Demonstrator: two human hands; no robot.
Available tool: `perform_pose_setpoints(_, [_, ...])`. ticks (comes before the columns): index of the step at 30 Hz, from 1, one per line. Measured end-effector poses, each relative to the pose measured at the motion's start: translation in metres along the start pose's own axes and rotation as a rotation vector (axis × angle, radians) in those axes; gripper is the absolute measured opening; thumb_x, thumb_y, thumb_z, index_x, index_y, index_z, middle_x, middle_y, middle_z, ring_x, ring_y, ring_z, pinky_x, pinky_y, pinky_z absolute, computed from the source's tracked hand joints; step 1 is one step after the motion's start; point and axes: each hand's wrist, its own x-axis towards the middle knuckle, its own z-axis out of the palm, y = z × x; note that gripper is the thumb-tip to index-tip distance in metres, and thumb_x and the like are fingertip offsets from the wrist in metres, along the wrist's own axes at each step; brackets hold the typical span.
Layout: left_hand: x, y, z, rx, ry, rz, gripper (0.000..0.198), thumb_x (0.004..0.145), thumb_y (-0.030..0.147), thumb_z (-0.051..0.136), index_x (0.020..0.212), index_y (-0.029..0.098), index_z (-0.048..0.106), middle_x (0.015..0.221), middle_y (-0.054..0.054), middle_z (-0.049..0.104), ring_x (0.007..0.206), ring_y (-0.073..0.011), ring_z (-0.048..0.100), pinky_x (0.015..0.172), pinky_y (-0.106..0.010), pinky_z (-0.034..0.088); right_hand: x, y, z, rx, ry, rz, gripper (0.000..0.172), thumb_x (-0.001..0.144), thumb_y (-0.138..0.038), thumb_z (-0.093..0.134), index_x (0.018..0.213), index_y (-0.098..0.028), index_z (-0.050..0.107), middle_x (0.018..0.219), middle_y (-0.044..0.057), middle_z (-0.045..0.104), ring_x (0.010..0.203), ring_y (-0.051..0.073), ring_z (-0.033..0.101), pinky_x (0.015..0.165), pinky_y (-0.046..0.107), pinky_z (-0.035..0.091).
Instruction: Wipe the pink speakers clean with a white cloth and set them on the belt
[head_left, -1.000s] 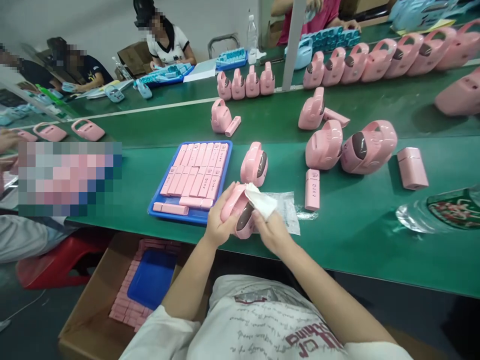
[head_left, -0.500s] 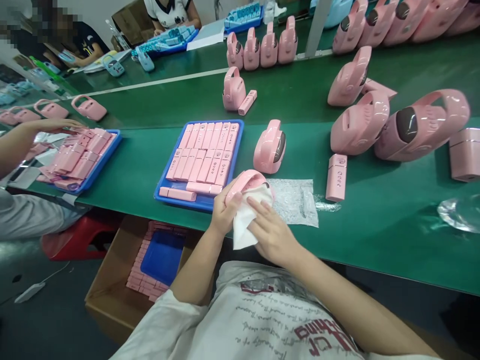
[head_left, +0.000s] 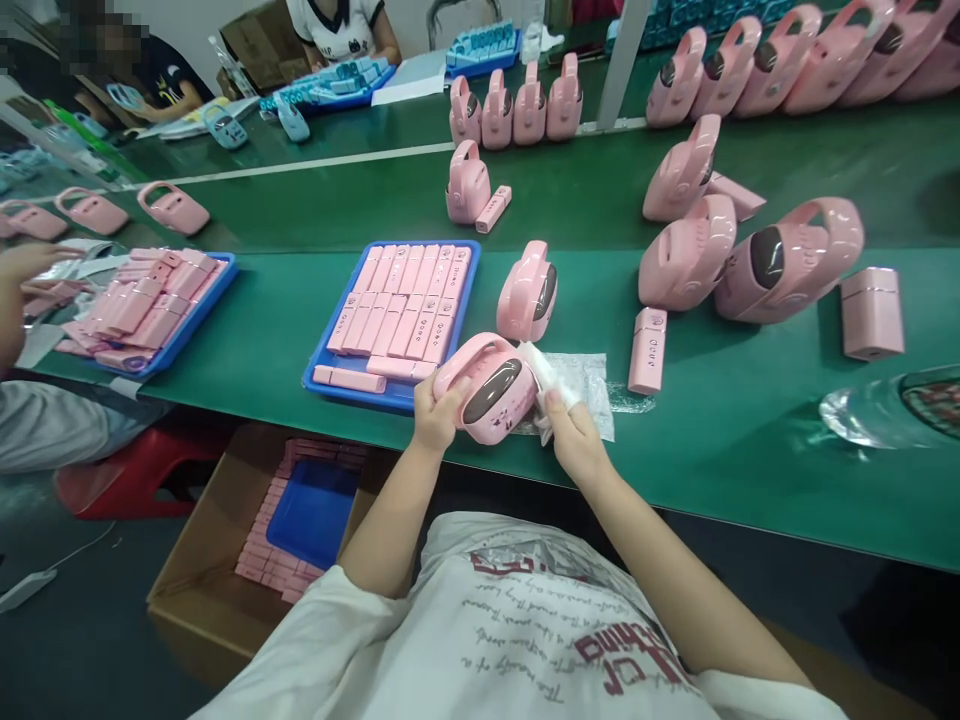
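Observation:
My left hand point(head_left: 437, 412) grips a pink handled device point(head_left: 495, 405) by its left side, its dark oval window facing up towards me. A white cloth point(head_left: 546, 385) is pinched in my right hand point(head_left: 576, 435), touching the device's right side. Under and behind the cloth lies a sheet of clear bubble wrap point(head_left: 592, 385) on the green table. Just beyond my hands stands another pink handled device point(head_left: 528, 292). To the left, a blue tray point(head_left: 319, 386) carries rows of slim pink blocks point(head_left: 405, 300) with small round marks.
Several pink devices point(head_left: 795, 262) stand at the right, near a pink block point(head_left: 648, 350) and a clear glass point(head_left: 870, 412). A co-worker's hand point(head_left: 34, 262) is by a second blue tray point(head_left: 196, 318). Below the table edge is a cardboard box point(head_left: 199, 575) of pink pieces.
My right hand has moved right with the cloth, off the front of the device. The device has turned, so its dark window now shows. The co-worker's hand has moved left from the tray.

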Motion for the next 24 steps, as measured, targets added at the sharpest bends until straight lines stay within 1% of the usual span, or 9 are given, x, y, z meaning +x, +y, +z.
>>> perform_pose_setpoints(2, [-0.002, 0.012, 0.004, -0.070, -0.059, -0.013, 0.037, 0.080, 0.039, 0.065, 0.108, 0.016, 0.072, 0.110, -0.011, 0.072, 0.109, -0.0311, 0.064, 0.100, -0.045, 0.048, -0.011, -0.002, -0.004, 0.150, 0.008, 0.001, 0.053, 0.084, -0.067, 0.049, 0.099, -0.020, 0.070, 0.095, 0.009, 0.071, 0.112, 0.027, 0.061, 0.096, 0.042, 0.051])
perform_pose_setpoints(5, [-0.007, 0.036, 0.013, -0.163, -0.137, -0.058, 0.047, 0.082, 0.049, 0.060, 0.111, 0.014, 0.071, 0.113, -0.014, 0.070, 0.108, -0.0336, 0.064, 0.098, -0.048, 0.049, -0.031, -0.010, -0.008, 0.383, -0.002, -0.008, 0.052, 0.082, -0.064, 0.056, 0.115, -0.025, 0.065, 0.109, 0.006, 0.070, 0.115, 0.024, 0.060, 0.095, 0.038, 0.053])
perform_pose_setpoints(7, [-0.011, 0.051, 0.020, -0.201, -0.150, -0.074, 0.052, 0.082, 0.055, 0.058, 0.112, 0.015, 0.071, 0.115, -0.014, 0.070, 0.110, -0.0336, 0.063, 0.098, -0.047, 0.049, -0.041, -0.020, -0.010, 0.491, -0.022, -0.024, 0.051, 0.084, -0.063, 0.054, 0.119, -0.028, 0.063, 0.115, 0.006, 0.068, 0.115, 0.023, 0.060, 0.096, 0.039, 0.053])
perform_pose_setpoints(10, [-0.017, 0.067, 0.029, -0.247, -0.106, -0.127, 0.056, 0.078, 0.062, 0.060, 0.106, 0.015, 0.073, 0.114, -0.013, 0.071, 0.113, -0.0325, 0.063, 0.101, -0.043, 0.048, -0.049, -0.035, -0.011, 0.565, -0.064, -0.111, 0.052, 0.086, -0.061, 0.052, 0.128, -0.029, 0.058, 0.129, 0.006, 0.061, 0.125, 0.024, 0.054, 0.104, 0.041, 0.047])
perform_pose_setpoints(12, [-0.020, 0.072, 0.033, -0.280, -0.074, -0.195, 0.063, 0.073, 0.067, 0.062, 0.103, 0.013, 0.074, 0.113, -0.014, 0.071, 0.114, -0.0336, 0.062, 0.101, -0.042, 0.048, -0.053, -0.039, -0.010, 0.588, -0.067, -0.173, 0.052, 0.088, -0.057, 0.051, 0.132, -0.030, 0.054, 0.137, 0.006, 0.055, 0.132, 0.025, 0.047, 0.110, 0.043, 0.040])
perform_pose_setpoints(14, [-0.022, 0.074, 0.036, -0.314, -0.047, -0.254, 0.065, 0.070, 0.068, 0.064, 0.101, 0.012, 0.074, 0.111, -0.015, 0.071, 0.116, -0.0347, 0.060, 0.101, -0.043, 0.048, -0.057, -0.038, -0.008, 0.601, -0.052, -0.211, 0.048, 0.090, -0.053, 0.051, 0.133, -0.031, 0.054, 0.139, 0.005, 0.053, 0.133, 0.024, 0.045, 0.112, 0.044, 0.037])
perform_pose_setpoints(18, [-0.024, 0.076, 0.038, -0.397, 0.007, -0.348, 0.049, 0.074, 0.057, 0.068, 0.098, 0.015, 0.074, 0.106, -0.012, 0.073, 0.120, -0.0338, 0.058, 0.099, -0.043, 0.050, -0.064, -0.036, -0.004, 0.582, 0.044, -0.216, 0.046, 0.088, -0.051, 0.055, 0.130, -0.031, 0.055, 0.137, 0.004, 0.055, 0.132, 0.022, 0.046, 0.111, 0.042, 0.038])
perform_pose_setpoints(21, [-0.024, 0.078, 0.041, -0.417, -0.029, -0.406, 0.045, 0.073, 0.052, 0.070, 0.096, 0.014, 0.075, 0.106, -0.012, 0.074, 0.118, -0.0337, 0.059, 0.099, -0.042, 0.050, -0.066, -0.043, -0.005, 0.555, 0.094, -0.232, 0.049, 0.087, -0.051, 0.057, 0.131, -0.031, 0.055, 0.136, 0.004, 0.056, 0.135, 0.022, 0.043, 0.115, 0.042, 0.033])
perform_pose_setpoints(24, [-0.024, 0.080, 0.046, -0.396, -0.061, -0.423, 0.043, 0.074, 0.053, 0.069, 0.091, 0.014, 0.076, 0.101, -0.012, 0.075, 0.112, -0.0316, 0.064, 0.096, -0.039, 0.052, -0.065, -0.051, -0.009, 0.563, 0.057, -0.214, 0.052, 0.087, -0.055, 0.054, 0.132, -0.030, 0.054, 0.136, 0.004, 0.056, 0.136, 0.024, 0.042, 0.115, 0.044, 0.032])
